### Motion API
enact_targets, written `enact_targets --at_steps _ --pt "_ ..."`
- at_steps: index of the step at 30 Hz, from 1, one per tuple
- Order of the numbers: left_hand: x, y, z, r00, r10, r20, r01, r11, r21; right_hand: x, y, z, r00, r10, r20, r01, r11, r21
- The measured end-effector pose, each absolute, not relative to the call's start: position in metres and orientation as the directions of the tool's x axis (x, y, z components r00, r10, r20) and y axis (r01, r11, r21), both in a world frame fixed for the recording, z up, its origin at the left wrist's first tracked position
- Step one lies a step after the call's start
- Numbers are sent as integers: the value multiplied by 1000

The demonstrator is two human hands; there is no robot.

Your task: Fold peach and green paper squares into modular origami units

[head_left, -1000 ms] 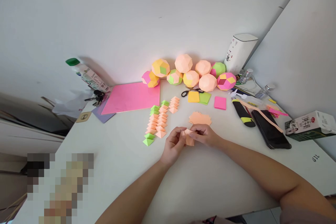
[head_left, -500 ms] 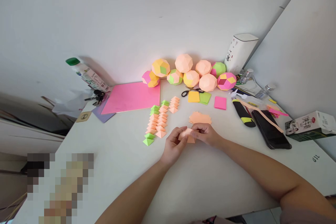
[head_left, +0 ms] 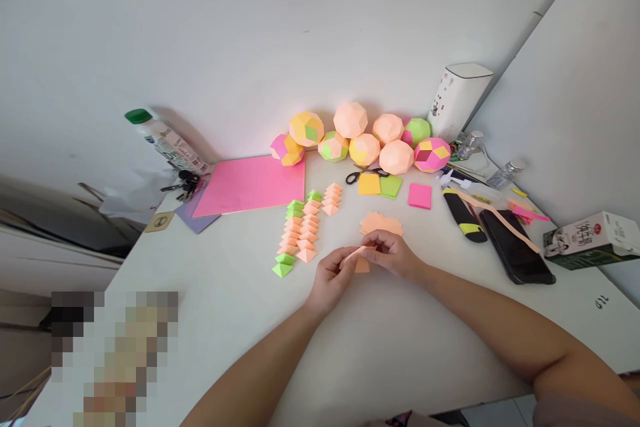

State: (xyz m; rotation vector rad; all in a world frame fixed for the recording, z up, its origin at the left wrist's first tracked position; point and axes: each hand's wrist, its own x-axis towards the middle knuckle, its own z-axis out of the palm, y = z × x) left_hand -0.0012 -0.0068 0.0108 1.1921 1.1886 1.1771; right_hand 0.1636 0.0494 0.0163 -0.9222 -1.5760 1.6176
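Both left hand (head_left: 330,280) and right hand (head_left: 396,256) pinch peach paper (head_left: 358,253) mid-frame. Centre-left, folded pieces (head_left: 306,256) look done; flat sheets (head_left: 381,223) remain.

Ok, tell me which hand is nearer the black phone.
Right: the right hand is to the left of the black phone, apart from it; the left hand is farther left, beyond the right hand.

The folded paper (head_left: 363,267) is peach; the pointed paper units (head_left: 307,255) are peach and lime green. One faceted paper ball (head_left: 433,155) mixes pink, yellow and dark red patches. The square notes (head_left: 369,185) are orange-yellow, green and pink.
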Motion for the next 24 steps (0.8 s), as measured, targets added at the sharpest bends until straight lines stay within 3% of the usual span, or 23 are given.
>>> enact_targets --at_steps 24 --pt "-1 -7 12 43 998 -35 -21 36 999 163 49 17 -517 856 -12 13 -6 -1000"
